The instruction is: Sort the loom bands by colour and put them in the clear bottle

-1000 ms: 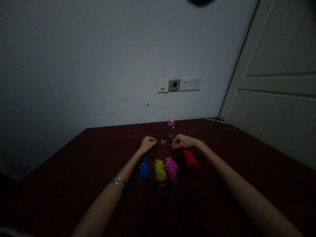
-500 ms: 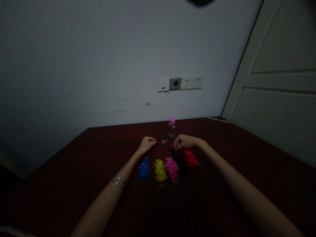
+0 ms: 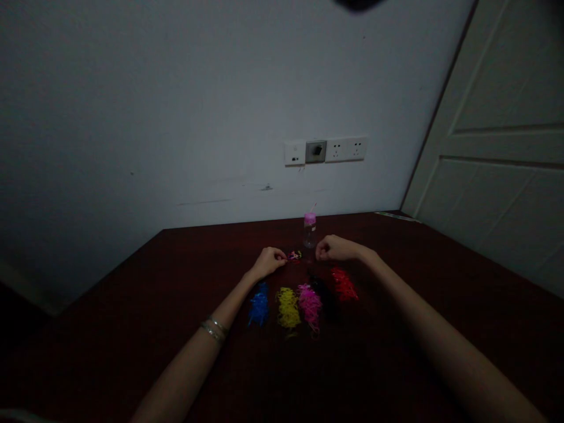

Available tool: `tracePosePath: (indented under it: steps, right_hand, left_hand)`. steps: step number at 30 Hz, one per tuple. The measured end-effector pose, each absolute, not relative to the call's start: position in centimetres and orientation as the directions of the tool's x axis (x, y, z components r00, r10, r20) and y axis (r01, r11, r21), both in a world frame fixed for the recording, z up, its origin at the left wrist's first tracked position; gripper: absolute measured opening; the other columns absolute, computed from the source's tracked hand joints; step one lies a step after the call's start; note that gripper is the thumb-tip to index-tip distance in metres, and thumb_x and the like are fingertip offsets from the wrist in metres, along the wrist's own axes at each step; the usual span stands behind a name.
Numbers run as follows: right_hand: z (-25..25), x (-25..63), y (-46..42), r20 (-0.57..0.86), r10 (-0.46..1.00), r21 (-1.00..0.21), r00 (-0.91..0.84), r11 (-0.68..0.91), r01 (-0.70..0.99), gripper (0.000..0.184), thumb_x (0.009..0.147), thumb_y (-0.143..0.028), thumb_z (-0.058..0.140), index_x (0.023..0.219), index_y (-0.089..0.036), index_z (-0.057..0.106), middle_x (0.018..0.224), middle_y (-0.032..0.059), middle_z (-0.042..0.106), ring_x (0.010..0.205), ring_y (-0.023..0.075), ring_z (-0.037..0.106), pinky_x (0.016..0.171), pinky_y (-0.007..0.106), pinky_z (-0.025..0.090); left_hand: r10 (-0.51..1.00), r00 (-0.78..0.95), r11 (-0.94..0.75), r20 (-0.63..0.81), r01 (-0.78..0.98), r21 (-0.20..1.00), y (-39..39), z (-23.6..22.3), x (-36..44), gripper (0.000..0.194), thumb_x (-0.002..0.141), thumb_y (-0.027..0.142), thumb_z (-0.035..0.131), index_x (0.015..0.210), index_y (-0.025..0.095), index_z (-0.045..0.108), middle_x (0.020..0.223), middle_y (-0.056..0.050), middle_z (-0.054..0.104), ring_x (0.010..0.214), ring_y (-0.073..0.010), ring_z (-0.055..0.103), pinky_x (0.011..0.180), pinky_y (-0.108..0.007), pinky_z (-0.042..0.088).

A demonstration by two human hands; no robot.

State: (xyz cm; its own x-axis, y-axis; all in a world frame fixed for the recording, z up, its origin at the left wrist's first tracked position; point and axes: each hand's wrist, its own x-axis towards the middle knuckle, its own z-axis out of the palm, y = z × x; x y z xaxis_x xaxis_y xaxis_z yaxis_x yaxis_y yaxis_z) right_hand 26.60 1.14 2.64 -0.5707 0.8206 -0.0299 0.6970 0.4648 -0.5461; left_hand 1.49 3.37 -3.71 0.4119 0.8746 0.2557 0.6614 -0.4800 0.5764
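Note:
A small mixed pile of colourful rubber bands (image 3: 295, 255) lies between my two hands on the dark red table. My left hand (image 3: 269, 262) is at the pile's left edge, thumb and fingers pinched together; whatever is in the pinch is too small to name. To the right of the pile, my right hand (image 3: 335, 248) has its fingers curled closed just above the table, and anything inside them is hidden. Nearer to me lie heaps of blue bands (image 3: 259, 305), yellow bands (image 3: 288, 308), pink bands (image 3: 310, 306), black bands (image 3: 324, 294) and red bands (image 3: 345, 285).
A clear bottle with a pink lid (image 3: 310, 232) stands behind the mixed pile, close to my right hand. The table (image 3: 211, 252) meets a wall with sockets (image 3: 337, 150). A panelled white door (image 3: 497, 158) is at the right. The light is dim.
My left hand has shifted right to the edge of the mixed pile. My right hand has lifted away from the black bands, slightly up and right. The view has swung slightly left.

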Motion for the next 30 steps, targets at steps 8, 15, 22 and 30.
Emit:
tracePosePath:
  steps: [8,15,22,30]
  right_hand:
    - [2.7,26.3,1.0,-0.022,0.832,-0.511,-0.555,0.467,0.721,0.024,0.06,-0.016,0.049,0.073,-0.011,0.068,0.061,0.003,0.059,0.054,0.0104,0.049,0.05,0.02,0.035]
    - [2.4,26.3,1.2,-0.039,0.834,-0.508,-0.551,0.458,0.729,0.022,0.06,-0.016,0.049,0.072,-0.012,0.068,0.063,0.0033,0.061,0.055,0.0112,0.051,0.05,0.021,0.036]
    - [2.0,26.4,1.4,-0.052,0.832,-0.511,-0.552,0.453,0.73,0.021,0.061,-0.016,0.05,0.072,-0.012,0.067,0.063,0.0043,0.062,0.056,0.012,0.052,0.05,0.021,0.036]
    - [2.9,25.9,0.8,0.025,0.822,-0.557,-0.569,0.484,0.675,0.023,0.066,-0.018,0.051,0.082,-0.012,0.067,0.066,0.0029,0.061,0.057,0.0106,0.049,0.052,0.021,0.036]
  left_hand:
    - [0.889,0.4,-0.455,0.223,0.714,0.531,2.8,-3.7,2.0,0.023,0.068,0.029,0.056,0.082,0.016,0.069,0.075,-0.004,0.065,0.067,-0.0131,0.056,0.061,-0.021,0.04]
    - [0.912,0.337,-0.411,0.236,0.765,0.496,1.9,-3.1,2.5,0.02,0.07,0.027,0.054,0.08,0.017,0.068,0.08,-0.004,0.065,0.07,-0.0141,0.056,0.062,-0.021,0.039]
    - [0.876,0.387,-0.481,0.286,0.738,0.474,1.9,-3.3,2.4,0.017,0.07,0.021,0.052,0.077,0.016,0.067,0.081,-0.004,0.063,0.072,-0.0136,0.055,0.064,-0.021,0.04]
    - [0.826,0.45,-0.558,0.339,0.569,0.605,2.2,-1.5,1.9,0.019,0.077,0.023,0.047,0.079,0.011,0.062,0.078,-0.004,0.06,0.072,-0.0131,0.052,0.067,-0.022,0.04]
